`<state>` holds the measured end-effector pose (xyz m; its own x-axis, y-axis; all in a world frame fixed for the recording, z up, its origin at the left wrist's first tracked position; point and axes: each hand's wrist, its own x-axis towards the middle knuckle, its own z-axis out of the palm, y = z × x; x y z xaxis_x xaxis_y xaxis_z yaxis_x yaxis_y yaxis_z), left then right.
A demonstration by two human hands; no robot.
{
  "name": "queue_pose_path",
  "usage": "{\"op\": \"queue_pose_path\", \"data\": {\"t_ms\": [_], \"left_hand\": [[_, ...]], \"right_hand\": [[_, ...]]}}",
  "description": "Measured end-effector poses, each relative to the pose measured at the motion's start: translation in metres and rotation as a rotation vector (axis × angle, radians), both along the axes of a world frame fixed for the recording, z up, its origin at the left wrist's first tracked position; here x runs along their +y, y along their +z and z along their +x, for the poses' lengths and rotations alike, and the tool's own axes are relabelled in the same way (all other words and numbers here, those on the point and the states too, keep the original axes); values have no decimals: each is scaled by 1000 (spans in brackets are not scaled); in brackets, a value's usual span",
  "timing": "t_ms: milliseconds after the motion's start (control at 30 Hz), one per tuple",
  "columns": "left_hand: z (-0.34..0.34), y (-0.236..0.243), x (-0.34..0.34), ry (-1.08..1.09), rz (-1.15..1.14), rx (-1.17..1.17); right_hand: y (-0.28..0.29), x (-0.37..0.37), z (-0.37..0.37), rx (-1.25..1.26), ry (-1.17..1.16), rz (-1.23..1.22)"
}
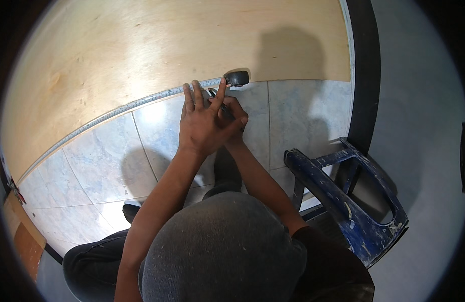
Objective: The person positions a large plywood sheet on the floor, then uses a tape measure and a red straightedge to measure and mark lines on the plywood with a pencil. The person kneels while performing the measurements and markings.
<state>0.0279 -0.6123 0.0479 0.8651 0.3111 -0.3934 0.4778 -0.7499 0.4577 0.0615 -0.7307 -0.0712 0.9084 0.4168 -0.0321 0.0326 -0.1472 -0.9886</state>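
Note:
A dark tape measure case (237, 78) sits at the edge of a pale plywood sheet (142, 45), its long blade (127, 107) stretched leftward along that edge over light marbled tiles (106, 166). My left hand (202, 121) is open, fingertips spread on the blade just left of the case. My right hand (234, 118) is partly hidden under it, its fingers closed on a slim dark pen-like marker (212, 95) near the blade.
A paint-spattered dark blue plastic stool (343, 213) stands at the right beside a dark border strip (366, 60) and grey floor (418, 90). A small red object (20, 196) lies at the blade's far left end, near brown boards (26, 236). My legs (91, 267) are below.

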Motion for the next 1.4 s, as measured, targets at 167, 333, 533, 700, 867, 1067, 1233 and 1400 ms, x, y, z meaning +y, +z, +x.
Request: {"op": "queue_pose_path", "data": {"t_ms": [167,333,533,700,867,1067,1233,1400], "left_hand": [[1,0,0,19,-5,8],[5,7,3,26,-44,19],[4,7,6,12,-34,51],[3,7,7,-6,-33,40],[3,9,7,18,-40,31],[3,7,9,38,-77,48],[2,6,8,31,-59,38],[1,7,8,15,-50,61]], "right_hand": [[-4,7,-3,-10,-73,89],[-6,8,-3,-4,-113,80],[4,-2,-1,84,-15,11],[-2,-4,1,100,3,132],[-16,0,-4,90,6,146],[8,12,3,-134,-8,-52],[-10,8,4,-144,-6,-3],[5,12,5,-223,12,-38]]}}
